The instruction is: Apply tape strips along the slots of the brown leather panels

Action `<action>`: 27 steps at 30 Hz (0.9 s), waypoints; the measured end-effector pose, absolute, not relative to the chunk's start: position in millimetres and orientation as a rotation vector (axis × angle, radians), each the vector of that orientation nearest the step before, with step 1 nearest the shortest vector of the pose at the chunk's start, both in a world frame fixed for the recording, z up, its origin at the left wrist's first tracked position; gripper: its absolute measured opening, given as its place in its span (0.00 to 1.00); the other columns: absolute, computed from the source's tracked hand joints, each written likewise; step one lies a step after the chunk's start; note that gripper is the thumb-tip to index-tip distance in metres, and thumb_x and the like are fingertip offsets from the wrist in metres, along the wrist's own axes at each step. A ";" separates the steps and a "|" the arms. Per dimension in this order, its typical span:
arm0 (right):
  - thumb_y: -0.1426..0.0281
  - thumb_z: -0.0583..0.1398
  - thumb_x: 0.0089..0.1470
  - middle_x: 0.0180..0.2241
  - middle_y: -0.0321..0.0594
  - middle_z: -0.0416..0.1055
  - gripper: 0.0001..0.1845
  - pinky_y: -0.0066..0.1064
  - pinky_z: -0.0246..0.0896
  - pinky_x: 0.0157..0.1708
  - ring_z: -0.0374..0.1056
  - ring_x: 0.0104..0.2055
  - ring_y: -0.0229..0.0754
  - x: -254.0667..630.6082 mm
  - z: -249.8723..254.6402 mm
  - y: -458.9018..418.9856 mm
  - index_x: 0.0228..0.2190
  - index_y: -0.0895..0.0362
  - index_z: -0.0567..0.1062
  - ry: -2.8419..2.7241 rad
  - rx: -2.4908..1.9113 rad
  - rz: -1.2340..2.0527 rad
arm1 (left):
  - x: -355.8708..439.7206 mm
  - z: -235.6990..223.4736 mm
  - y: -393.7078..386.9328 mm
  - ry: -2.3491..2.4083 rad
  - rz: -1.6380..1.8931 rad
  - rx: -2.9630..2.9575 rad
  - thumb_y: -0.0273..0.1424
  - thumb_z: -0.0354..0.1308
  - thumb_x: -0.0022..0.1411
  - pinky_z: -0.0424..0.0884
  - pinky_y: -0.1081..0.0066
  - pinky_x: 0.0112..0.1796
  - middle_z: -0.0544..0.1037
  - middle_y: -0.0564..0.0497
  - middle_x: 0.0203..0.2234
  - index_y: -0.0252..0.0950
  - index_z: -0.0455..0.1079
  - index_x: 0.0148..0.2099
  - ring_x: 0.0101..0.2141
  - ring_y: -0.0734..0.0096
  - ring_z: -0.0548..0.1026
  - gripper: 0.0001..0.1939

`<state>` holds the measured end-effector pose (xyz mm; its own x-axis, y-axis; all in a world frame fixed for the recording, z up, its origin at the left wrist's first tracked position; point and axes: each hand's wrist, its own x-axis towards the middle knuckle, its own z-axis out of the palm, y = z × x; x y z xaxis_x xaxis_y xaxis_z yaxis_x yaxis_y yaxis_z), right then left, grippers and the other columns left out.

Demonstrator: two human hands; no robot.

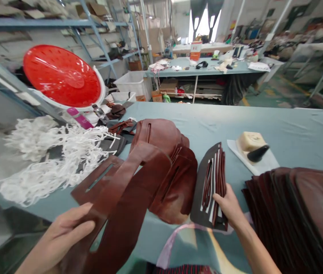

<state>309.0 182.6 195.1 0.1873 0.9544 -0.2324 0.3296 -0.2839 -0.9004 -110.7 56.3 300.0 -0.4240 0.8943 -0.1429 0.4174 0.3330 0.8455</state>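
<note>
My left hand grips the near end of a brown leather panel, thumb on top. The panel has a long slot cut in it and curves up over the table. Beneath and beyond it lie more slotted leather pieces, some stacked. On the right, my right hand is closed on a bundle of brown leather strips with white edges showing between them. That bundle rests on a dark grey rounded piece. How many layers the right fingers take in is hidden.
A thick stack of dark brown leather panels fills the near right. Behind it, a cream block and a black pointed object sit on a white sheet. White strips heap at left, below a red round lid. Blue shelving stands behind.
</note>
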 end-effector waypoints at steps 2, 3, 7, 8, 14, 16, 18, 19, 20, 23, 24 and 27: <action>0.68 0.57 0.40 0.38 0.40 0.71 0.25 0.36 0.64 0.41 0.69 0.40 0.46 309.7 195.1 181.8 0.44 0.57 0.65 -1.191 -1.720 1.110 | -91.6 297.5 74.9 1.827 1.028 1.105 0.51 0.66 0.41 0.78 0.58 0.37 0.82 0.52 0.34 0.48 0.78 0.35 0.35 0.51 0.79 0.20; 0.69 0.57 0.40 0.38 0.40 0.72 0.25 0.36 0.64 0.41 0.69 0.40 0.46 310.0 195.0 181.3 0.44 0.58 0.65 -1.181 -1.711 1.111 | -77.1 294.8 87.1 1.741 1.012 1.124 0.49 0.65 0.45 0.78 0.59 0.38 0.82 0.52 0.36 0.46 0.78 0.39 0.36 0.53 0.79 0.20; 0.67 0.59 0.41 0.38 0.40 0.73 0.25 0.37 0.64 0.42 0.69 0.40 0.47 310.3 195.4 180.7 0.44 0.58 0.67 -1.166 -1.670 1.088 | -1.6 268.2 138.8 1.547 0.861 1.477 0.43 0.55 0.61 0.72 0.65 0.47 0.79 0.51 0.45 0.42 0.73 0.50 0.44 0.60 0.76 0.18; 0.66 0.59 0.41 0.38 0.40 0.73 0.25 0.37 0.64 0.43 0.69 0.41 0.47 310.3 195.8 180.9 0.44 0.58 0.67 -1.162 -1.666 1.082 | 15.8 256.9 149.2 1.561 0.851 1.568 0.42 0.53 0.63 0.70 0.66 0.48 0.79 0.51 0.45 0.42 0.72 0.50 0.44 0.61 0.76 0.17; 0.69 0.57 0.39 0.33 0.38 0.73 0.23 0.35 0.63 0.38 0.69 0.36 0.46 316.9 196.0 183.0 0.42 0.58 0.68 -1.133 -1.728 1.074 | 46.3 193.0 176.3 1.691 0.769 1.711 0.40 0.50 0.64 0.69 0.66 0.45 0.80 0.49 0.43 0.41 0.72 0.48 0.43 0.60 0.76 0.16; 0.69 0.57 0.39 0.33 0.38 0.73 0.23 0.34 0.63 0.37 0.69 0.36 0.46 320.7 195.9 183.3 0.42 0.58 0.67 -1.120 -1.734 1.075 | 35.6 187.9 176.8 1.740 0.792 1.659 0.41 0.50 0.64 0.69 0.68 0.42 0.80 0.51 0.41 0.41 0.72 0.47 0.41 0.62 0.77 0.16; 0.70 0.57 0.39 0.34 0.38 0.73 0.25 0.34 0.63 0.37 0.69 0.37 0.45 323.5 196.1 183.5 0.43 0.58 0.67 -1.112 -1.733 1.084 | 26.3 189.3 176.2 1.791 0.809 1.644 0.42 0.50 0.64 0.69 0.70 0.40 0.80 0.52 0.39 0.41 0.72 0.47 0.38 0.63 0.77 0.16; 0.70 0.57 0.39 0.34 0.38 0.73 0.25 0.34 0.63 0.37 0.69 0.37 0.45 324.4 196.2 183.6 0.43 0.58 0.67 -1.110 -1.730 1.089 | 24.2 190.6 175.8 1.806 0.811 1.653 0.42 0.50 0.64 0.69 0.70 0.40 0.80 0.52 0.38 0.41 0.72 0.47 0.37 0.64 0.77 0.16; 0.70 0.57 0.39 0.34 0.37 0.73 0.25 0.33 0.63 0.37 0.69 0.37 0.45 324.7 196.0 183.7 0.44 0.57 0.66 -1.109 -1.729 1.095 | 24.2 191.3 175.5 1.822 0.810 1.667 0.42 0.49 0.64 0.69 0.69 0.39 0.80 0.52 0.37 0.41 0.72 0.47 0.36 0.64 0.77 0.16; 0.71 0.56 0.40 0.34 0.36 0.72 0.24 0.33 0.62 0.37 0.69 0.36 0.44 322.6 193.5 184.3 0.43 0.56 0.66 -1.114 -1.716 1.105 | 34.4 187.6 174.9 1.829 0.776 1.719 0.42 0.48 0.65 0.69 0.66 0.40 0.80 0.49 0.39 0.41 0.71 0.48 0.36 0.62 0.77 0.17; 0.71 0.56 0.40 0.34 0.35 0.72 0.24 0.33 0.62 0.37 0.69 0.35 0.44 321.0 192.2 184.5 0.44 0.56 0.66 -1.119 -1.707 1.108 | 39.0 184.3 174.9 1.815 0.762 1.747 0.42 0.47 0.65 0.68 0.64 0.43 0.80 0.48 0.40 0.41 0.71 0.48 0.38 0.61 0.77 0.17; 0.71 0.56 0.41 0.34 0.35 0.72 0.25 0.33 0.63 0.37 0.69 0.35 0.43 314.9 188.7 185.1 0.45 0.56 0.65 -1.150 -1.654 1.126 | 44.7 169.3 176.3 1.903 0.762 1.795 0.46 0.49 0.64 0.64 0.57 0.51 0.76 0.45 0.46 0.41 0.69 0.50 0.48 0.55 0.73 0.20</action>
